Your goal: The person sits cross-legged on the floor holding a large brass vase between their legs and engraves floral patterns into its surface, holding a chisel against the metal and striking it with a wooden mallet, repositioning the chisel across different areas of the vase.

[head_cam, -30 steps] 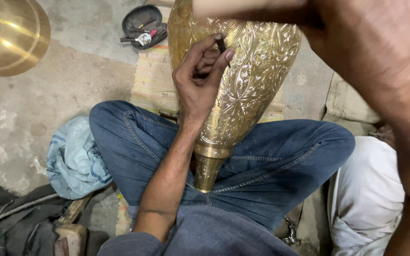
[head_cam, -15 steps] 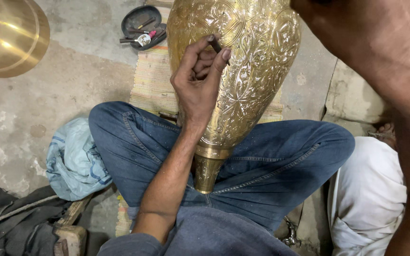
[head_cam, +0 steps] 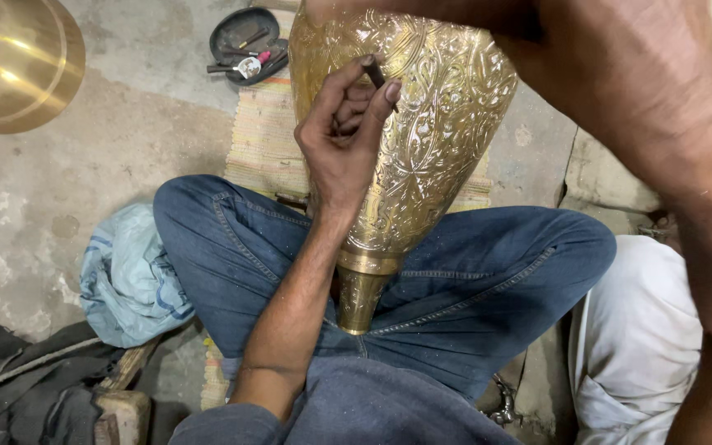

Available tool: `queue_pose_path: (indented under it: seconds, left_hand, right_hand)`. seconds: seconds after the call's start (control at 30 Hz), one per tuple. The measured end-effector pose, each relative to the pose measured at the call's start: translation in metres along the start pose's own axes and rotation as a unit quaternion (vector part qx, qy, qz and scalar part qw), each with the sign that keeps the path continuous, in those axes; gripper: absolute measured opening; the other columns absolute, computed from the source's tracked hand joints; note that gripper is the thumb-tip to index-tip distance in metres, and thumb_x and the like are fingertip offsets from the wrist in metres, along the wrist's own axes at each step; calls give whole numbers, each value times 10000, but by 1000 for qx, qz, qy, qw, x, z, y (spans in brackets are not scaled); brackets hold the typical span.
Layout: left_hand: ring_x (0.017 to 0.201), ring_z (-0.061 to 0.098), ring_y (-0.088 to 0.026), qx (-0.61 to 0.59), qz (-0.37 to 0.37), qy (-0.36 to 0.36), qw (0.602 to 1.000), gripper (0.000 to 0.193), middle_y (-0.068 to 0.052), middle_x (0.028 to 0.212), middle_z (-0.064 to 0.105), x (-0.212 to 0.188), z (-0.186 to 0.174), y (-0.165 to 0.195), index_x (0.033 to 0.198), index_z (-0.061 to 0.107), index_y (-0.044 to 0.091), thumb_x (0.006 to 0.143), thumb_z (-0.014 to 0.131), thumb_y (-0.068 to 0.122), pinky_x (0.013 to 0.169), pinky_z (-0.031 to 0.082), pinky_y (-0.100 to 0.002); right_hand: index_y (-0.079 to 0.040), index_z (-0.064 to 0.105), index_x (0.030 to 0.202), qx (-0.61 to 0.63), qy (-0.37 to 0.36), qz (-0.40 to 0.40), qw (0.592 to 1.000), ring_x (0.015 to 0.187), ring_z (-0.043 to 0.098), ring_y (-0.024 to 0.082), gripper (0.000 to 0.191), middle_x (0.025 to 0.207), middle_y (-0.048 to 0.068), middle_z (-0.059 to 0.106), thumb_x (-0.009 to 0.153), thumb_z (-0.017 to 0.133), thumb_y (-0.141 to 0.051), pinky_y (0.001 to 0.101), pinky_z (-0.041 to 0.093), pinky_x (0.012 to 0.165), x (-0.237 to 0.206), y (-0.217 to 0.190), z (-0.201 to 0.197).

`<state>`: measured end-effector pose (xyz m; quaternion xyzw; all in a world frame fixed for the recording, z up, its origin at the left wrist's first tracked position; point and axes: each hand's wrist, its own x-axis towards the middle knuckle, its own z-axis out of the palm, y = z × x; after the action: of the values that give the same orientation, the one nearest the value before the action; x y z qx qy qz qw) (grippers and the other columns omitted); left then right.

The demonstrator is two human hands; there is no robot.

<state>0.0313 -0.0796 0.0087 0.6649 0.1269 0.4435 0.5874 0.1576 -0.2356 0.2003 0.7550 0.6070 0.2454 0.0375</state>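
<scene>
The left hand (head_cam: 341,140) pinches a small dark tool (head_cam: 374,74) against the shiny gold vase (head_cam: 438,140), which rests in the lap. At 2 o'clock, the right arm (head_cam: 644,91) hides its grip.

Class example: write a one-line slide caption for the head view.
Left hand pinches a small dark tool against an engraved brass vase resting in a cross-legged lap.

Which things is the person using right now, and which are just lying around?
In use:
left hand
small dark chisel, pinched in its fingers
engraved brass vase, resting in the lap
right forearm, raised over the vase

Lying about:
plain brass bowl
black tray of tools
light blue cloth
striped mat
</scene>
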Motion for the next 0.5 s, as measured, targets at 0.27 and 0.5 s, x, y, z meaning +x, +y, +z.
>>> queue_pose_path:
  seconds: [0.27,0.5]
  left_hand:
    - [886,787,-152,22,-3,-3,1000,366,-110,960,774,1,-1,-1,1316,633,2,1004,764,141,771,692,-271]
    - [908,789,-154,-18,-11,-12,1000,366,-100,995,780,1,-1,-1,1338,634,25,1015,757,145,784,697,-278]
  right_hand:
    - [-59,728,1038,8,28,3,1000,651,669,190,114,759,63,677,1046,714,-172,301,528,626,-13,10,12]
    - [-51,762,1001,-40,-24,18,999,655,687,234,212,725,104,689,1032,772,-260,323,552,585,-10,12,18]
